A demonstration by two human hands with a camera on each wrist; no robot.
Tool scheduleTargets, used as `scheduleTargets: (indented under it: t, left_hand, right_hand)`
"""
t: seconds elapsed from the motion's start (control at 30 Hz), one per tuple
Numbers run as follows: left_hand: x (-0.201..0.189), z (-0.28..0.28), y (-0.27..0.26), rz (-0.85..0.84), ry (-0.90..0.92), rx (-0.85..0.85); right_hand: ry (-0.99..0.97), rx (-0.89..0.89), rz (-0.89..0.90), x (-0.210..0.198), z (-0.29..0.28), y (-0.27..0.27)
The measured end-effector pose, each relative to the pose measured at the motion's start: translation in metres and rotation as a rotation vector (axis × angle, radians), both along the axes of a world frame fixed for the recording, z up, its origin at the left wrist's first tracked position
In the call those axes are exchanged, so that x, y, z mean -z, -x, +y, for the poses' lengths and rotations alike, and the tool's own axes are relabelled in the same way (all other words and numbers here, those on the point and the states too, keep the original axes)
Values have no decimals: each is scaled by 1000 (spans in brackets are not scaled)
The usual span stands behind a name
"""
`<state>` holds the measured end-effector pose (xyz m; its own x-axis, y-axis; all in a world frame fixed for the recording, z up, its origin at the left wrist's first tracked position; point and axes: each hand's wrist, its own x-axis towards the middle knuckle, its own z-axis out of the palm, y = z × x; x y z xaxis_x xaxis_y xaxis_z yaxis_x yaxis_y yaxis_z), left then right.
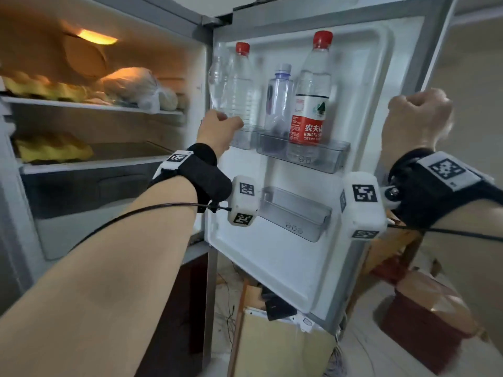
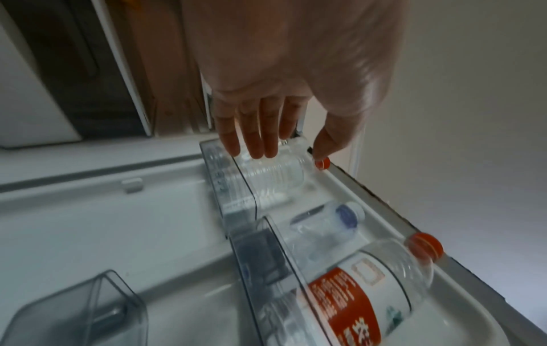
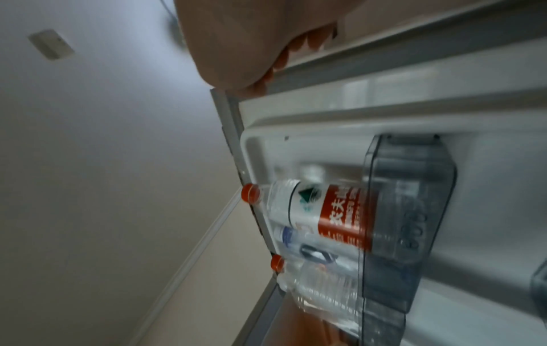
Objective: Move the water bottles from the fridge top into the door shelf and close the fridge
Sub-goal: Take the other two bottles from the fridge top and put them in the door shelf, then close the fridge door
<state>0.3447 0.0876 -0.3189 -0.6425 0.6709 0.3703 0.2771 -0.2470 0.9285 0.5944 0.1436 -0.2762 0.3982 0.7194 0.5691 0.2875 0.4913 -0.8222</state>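
The fridge door (image 1: 275, 262) stands open. In its upper door shelf (image 1: 330, 159) stand three bottles: a clear red-capped bottle (image 1: 241, 85) at the left, a blue-capped bottle (image 1: 279, 99) in the middle and a red-labelled water bottle (image 1: 310, 104) at the right. My left hand (image 1: 223, 122) is at the clear bottle's (image 2: 275, 178) lower part. Its fingers (image 2: 254, 140) lie fairly straight on the bottle, with the thumb apart. My right hand (image 1: 419, 110) grips the door's outer edge (image 3: 325, 60) with curled fingers (image 3: 278, 60).
Inside the fridge, a bagged food bundle (image 1: 136, 85) and yellow items (image 1: 51, 151) lie on the shelves. A lower door shelf (image 1: 296, 216) holds nothing. Below the door stand a cardboard box (image 1: 272, 346) and a red-brown box (image 1: 430, 317) on the floor.
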Motion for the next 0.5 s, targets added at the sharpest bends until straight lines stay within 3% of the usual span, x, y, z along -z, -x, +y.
scheduleTargets:
  t: [0.1, 0.23, 0.33, 0.5]
  left_hand:
    - [6, -19, 9, -88, -27, -25]
    - [8, -46, 15, -124, -27, -50]
    - [8, -63, 19, -111, -25, -88]
    - [11, -80, 20, -90, -23, -132]
  right_hand:
    - [93, 63, 73, 10, 9, -21]
    - [325, -141, 62, 35, 31, -27]
    - [348, -269, 71, 53, 35, -16]
    - [357, -203, 53, 59, 33, -8]
